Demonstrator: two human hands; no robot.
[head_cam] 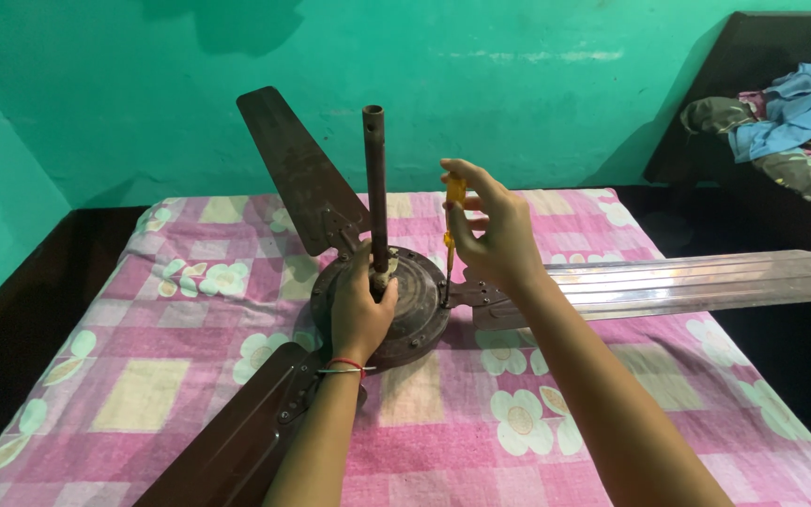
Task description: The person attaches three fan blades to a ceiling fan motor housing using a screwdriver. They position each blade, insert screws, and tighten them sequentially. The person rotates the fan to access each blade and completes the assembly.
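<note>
Two bare forearms reach in from the lower edge toward a brown ceiling fan lying on a pink floral sheet [143, 394]. Nearest, one blade [237, 441] runs down-left off the frame, its bracket screws in place. The left hand [360, 310], a red thread at the wrist, is closed around the base of the upright rod [375, 188] where it meets the motor housing [415, 319], bracing the fan. Just right of it, the right hand [495, 235] pinches the yellow handle of a screwdriver [451, 239] between thumb and curled fingers; the tool stands nearly vertical, its tip down at the housing rim beside the bracket of the right blade [687, 282], which extends pale and glossy to the right edge. Whether the tip sits in a screw head cannot be told. A third blade [298, 169] rises up-left behind the rod. All three blades appear attached, so as a judgement the work at the right bracket is at an early or middle stage, with no loose screws or parts visible on the sheet. Farther back stands a green wall [518, 84]; at far right, crumpled clothes [790, 113] lie on a dark bed.
</note>
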